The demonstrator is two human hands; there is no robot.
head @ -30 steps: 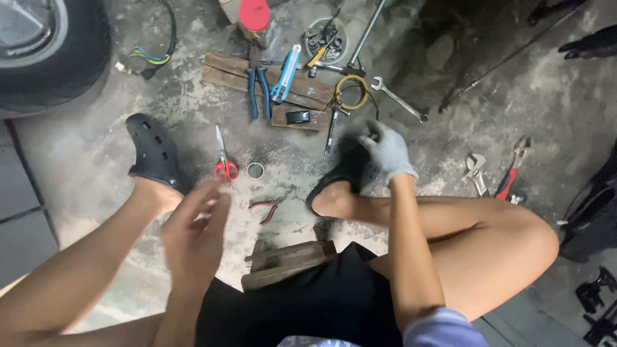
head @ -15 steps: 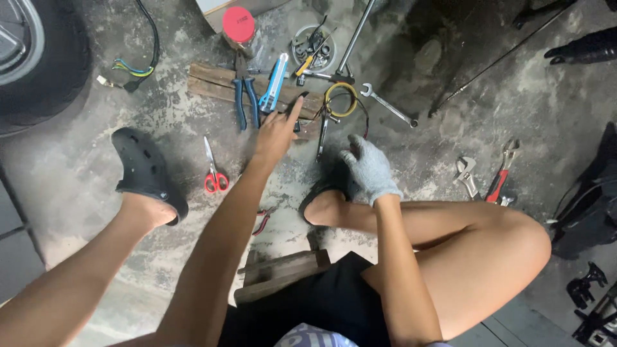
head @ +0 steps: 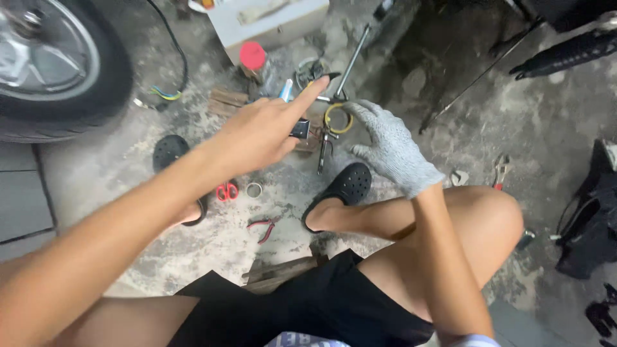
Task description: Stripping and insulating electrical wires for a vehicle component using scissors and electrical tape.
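A concrete floor, stained and gritty, fills the view. At the upper left a tyre with a bright wheel takes the corner, its tread resting on the floor beside a paved strip at the left edge. The person's bare legs and black shorts fill the bottom, knees spread, with a black clog on each foot: the left clog near the tyre, the right clog near the middle.

A white box sits at the top edge, with a red-capped can just before it. Below them a clutter of tools lies on wood slats: a long steel bar runs up toward the top, and a yellow ring lies beside it.

The left hand, bare, reaches out over this clutter with its forefinger stretched toward the bar, the other fingers curled loosely; it grips nothing, though a small dark clip shows just under the fingers and whether they touch it cannot be told. The right hand, in a grey knit glove, hangs open with fingers apart just right of the ring, holding nothing.

Between the clogs lie red scissors, a small metal ring and red pliers. Bare floor opens right of the gloved hand up to a wrench by the knee and a black bag at the right edge.
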